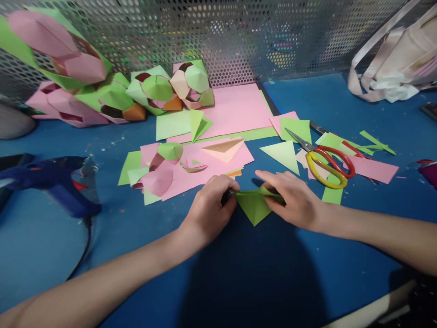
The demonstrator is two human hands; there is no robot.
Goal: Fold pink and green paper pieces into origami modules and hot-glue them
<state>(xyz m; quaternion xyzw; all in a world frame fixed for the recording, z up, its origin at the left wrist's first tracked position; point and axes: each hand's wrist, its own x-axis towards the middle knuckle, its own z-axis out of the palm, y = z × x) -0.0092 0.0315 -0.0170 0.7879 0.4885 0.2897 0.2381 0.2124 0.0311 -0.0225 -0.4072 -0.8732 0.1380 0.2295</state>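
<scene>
A folded green paper triangle point(255, 207) lies on the blue table point(239, 273), point toward me. My left hand point(210, 210) pinches its left corner with closed fingers. My right hand point(292, 199) presses and grips its right upper edge, fingers curled over the fold. Just behind my hands lies a pile of pink and green paper sheets point(191, 171) with small folded cones on it.
Red-and-yellow scissors point(324, 161) lie to the right among green and pink scraps. A blue glue gun point(51, 182) with its cord sits at left. Finished pink and green paper models point(112, 91) stand along the perforated metal wall. A bag point(396, 59) rests at back right.
</scene>
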